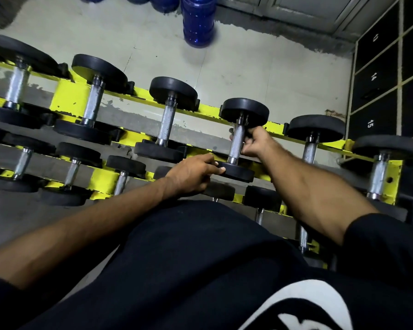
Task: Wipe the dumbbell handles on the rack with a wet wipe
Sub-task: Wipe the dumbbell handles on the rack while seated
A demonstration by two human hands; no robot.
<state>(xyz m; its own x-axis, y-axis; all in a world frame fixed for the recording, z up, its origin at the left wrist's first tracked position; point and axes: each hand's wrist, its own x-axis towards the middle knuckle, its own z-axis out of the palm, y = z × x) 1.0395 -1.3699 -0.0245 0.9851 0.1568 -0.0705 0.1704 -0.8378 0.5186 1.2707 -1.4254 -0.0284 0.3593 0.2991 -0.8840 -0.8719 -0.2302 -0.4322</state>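
Black sleeves low in frame; mid-frame our left hand (196, 173) steadies the dumbbell (239, 139) plate while our right hand (256, 142) clasps its handle (236, 141), wipe unseen. We should twist fully round the knurling, rack (67, 91) beyond.

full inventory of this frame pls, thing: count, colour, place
dumbbells, top shelf: six, black heads with silver handles, in a row along the rack.
dumbbells, lower shelves: several, same colours, partly hidden; exact count unclear.
rack: one, yellow with chipped paint, running left to right.
water jug: one in clear view, blue, on the floor behind the rack; more blue shapes at the top edge.
lockers: black, numbered, at right.
floor: pale tiles.
wet wipe: none visible; the hand may hide it.
shirt: black with a white print, at bottom.
left hand: on the near head of the fourth dumbbell.
right hand: wrapped around that dumbbell's handle.
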